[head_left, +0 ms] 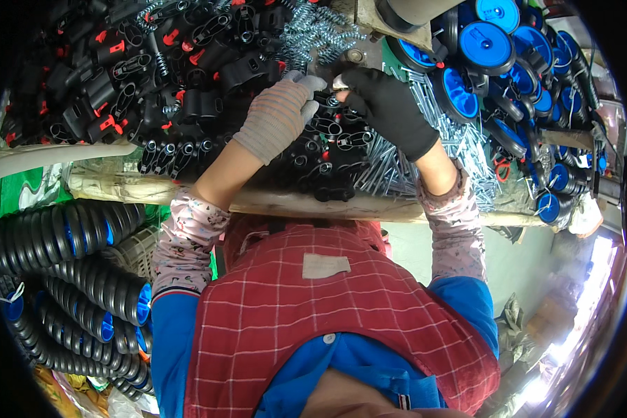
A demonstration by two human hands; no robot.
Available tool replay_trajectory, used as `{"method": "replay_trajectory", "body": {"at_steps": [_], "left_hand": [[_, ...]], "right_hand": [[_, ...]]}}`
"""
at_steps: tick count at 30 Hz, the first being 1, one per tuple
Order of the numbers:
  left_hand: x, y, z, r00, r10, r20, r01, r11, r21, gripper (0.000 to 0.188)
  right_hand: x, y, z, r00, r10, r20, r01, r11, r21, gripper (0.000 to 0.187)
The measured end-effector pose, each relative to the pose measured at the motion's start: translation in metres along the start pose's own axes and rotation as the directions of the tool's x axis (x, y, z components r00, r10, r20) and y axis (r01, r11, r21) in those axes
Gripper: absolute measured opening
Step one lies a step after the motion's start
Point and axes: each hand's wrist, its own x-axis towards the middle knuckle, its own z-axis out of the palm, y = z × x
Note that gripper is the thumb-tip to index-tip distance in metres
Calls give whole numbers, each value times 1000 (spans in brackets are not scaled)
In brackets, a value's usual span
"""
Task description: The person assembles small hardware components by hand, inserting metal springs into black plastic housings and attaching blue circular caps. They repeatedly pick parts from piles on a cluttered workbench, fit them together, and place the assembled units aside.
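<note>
Across our workbench [306,204] parts lie in loose heaps: black housings [200,104] with red levers at left, coiled springs [317,35] just beyond our hands, long bolts [393,161] by our right wrist, blue wheels [486,45] farther right. Our grey-gloved left hand [277,118] and black-gloved right hand [390,108] come close near the springs, fingers bent inward; we cannot tell what, if anything, either pinches. Lower left, a pale slatted crate [138,251] stands beside rows of black-tyred wheels [63,231]; its contents we cannot make out.
</note>
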Motion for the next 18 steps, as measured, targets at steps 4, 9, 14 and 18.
{"method": "replay_trajectory", "body": {"at_steps": [4, 9, 14, 18], "left_hand": [[3, 16, -17, 987, -112, 118, 103, 991, 81, 39], [-2, 28, -35, 953, -188, 239, 200, 979, -27, 40], [-7, 14, -28, 982, -53, 183, 83, 984, -159, 40], [-7, 16, -27, 985, -68, 156, 98, 975, -197, 39]], "right_hand": [[8, -11, -2, 963, -255, 84, 266, 873, -408, 33], [-11, -8, -10, 995, 62, 78, -72, 988, 138, 34], [-36, -23, 7, 963, 224, 148, -269, 807, 526, 35], [-48, -21, 31, 994, -103, -42, 103, 995, -19, 33]]}}
